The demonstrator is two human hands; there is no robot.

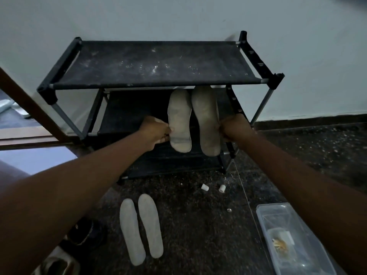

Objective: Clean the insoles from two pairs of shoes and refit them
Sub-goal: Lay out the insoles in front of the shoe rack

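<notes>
Dusty black cloth shelf [158, 64] on metal poles; speckled stone floor [198, 225].

Left grip [155, 132], right grip [235, 129] (both pinching)

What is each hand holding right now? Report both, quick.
Left hand: pinching the paler insole.
Right hand: gripping the darker insole.

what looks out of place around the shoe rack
Two small white caps lie loose on the floor in front of the shoe rack, possibly fallen off it, and its top shelf is speckled with white dust.
</notes>
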